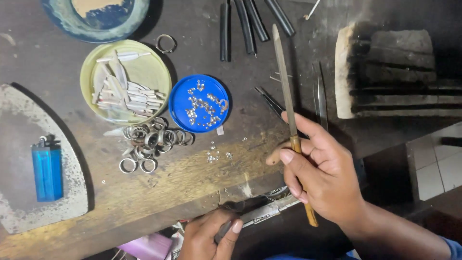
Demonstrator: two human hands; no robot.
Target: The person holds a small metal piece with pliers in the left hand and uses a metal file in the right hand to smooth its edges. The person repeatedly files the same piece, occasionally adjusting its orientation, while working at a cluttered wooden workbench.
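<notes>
My right hand (pixel 323 171) is closed around the wooden handle of a long metal file (pixel 284 77), whose blade points away from me over the workbench. My left hand (pixel 208 238) sits low at the bench's front edge, thumb and fingers pinched on a small dark piece that is mostly hidden. Just left of the file, a pile of silver rings (pixel 153 139) lies on the wood. A blue lid (pixel 199 103) holds several tiny silver bits, and a yellow-green dish (pixel 144 67) holds flat metal strips.
A blue lighter (pixel 47 172) rests on a grey curved slab (pixel 19 144) at the left. Black-handled tools (pixel 248 24) lie at the top, tweezers (pixel 320 98) beside a charred white block (pixel 385 72) at the right. One loose ring (pixel 166 43) sits near a blue bowl (pixel 96 24).
</notes>
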